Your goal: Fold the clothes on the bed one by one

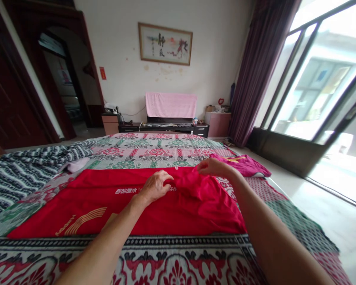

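Note:
A red shirt [106, 206] with white lettering and gold stripes lies spread flat on the patterned bedspread [166, 261]. My left hand [154, 187] rests on the shirt's middle, fingers curled and pinching a fold of the red cloth. My right hand [211, 167] is closed on the shirt's far right corner, lifting the cloth slightly. A bunched part of the red shirt sits between the two hands.
A magenta garment [246, 164] lies folded on the bed beyond my right hand. A black-and-white striped blanket [26, 170] and a small pink cloth [77, 164] lie at the left. A TV stand [169, 127] with a pink cover stands by the far wall; glass doors [320, 103] at right.

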A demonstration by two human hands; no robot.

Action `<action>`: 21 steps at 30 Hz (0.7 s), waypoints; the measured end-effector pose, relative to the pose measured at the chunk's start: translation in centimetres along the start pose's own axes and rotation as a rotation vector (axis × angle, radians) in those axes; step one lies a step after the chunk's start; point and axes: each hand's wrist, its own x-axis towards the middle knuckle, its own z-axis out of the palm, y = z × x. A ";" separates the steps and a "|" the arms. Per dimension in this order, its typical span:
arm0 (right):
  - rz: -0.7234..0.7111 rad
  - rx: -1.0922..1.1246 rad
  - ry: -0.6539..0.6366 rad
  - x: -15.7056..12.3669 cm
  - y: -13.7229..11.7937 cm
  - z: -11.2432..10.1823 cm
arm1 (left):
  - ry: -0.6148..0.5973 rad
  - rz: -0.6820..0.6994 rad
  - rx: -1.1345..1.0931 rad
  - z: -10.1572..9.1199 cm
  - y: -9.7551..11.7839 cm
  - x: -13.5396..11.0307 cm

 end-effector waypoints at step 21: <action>-0.070 -0.248 0.058 -1.6 -1.9 5.1 | -0.061 -0.026 0.047 2.4 3.4 0.3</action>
